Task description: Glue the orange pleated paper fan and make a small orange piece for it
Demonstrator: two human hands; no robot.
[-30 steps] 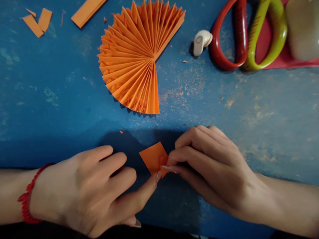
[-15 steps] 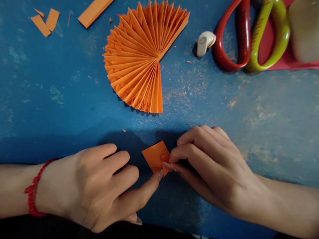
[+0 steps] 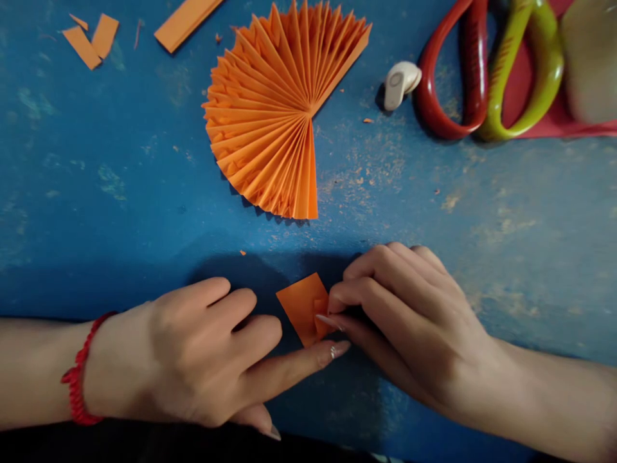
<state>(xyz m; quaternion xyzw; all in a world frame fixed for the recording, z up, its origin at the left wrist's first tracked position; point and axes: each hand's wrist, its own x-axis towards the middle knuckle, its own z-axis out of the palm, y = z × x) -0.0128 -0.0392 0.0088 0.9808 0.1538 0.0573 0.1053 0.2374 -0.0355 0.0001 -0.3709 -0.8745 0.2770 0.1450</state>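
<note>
Two hands: the left hand [image 3: 207, 360] stretches out its index finger, other fingers loosely curled, gripping nothing; the right hand [image 3: 419, 328] is narrowed to a pinch, thumb and forefinger on a small folded flap [image 3: 319, 308].
Red bracelet [image 3: 81, 379]: around the left wrist.
Orange square [image 3: 299, 302]: on the blue desk [image 3: 144, 212] between the hands, flap at its right side.
Fingertip shift: the left index fingertip has slid past the square's lower corner, so the right hand alone seems to secure the flap now, its crease probably just pressed.
Pleated fan [image 3: 270, 122]: beyond both hands, spread open.
White earbud [image 3: 399, 83]: beyond the right hand, beside a red loop [image 3: 475, 77].
Yellow loop [image 3: 504, 61]: farther right, over a red sheet [image 3: 566, 128].
Orange strip [image 3: 186, 26] and scraps [image 3: 81, 47]: far beyond the left hand.
Containers: perhaps the pale object [image 3: 590, 61], right of the yellow loop; blurred, contents indiscernible.
</note>
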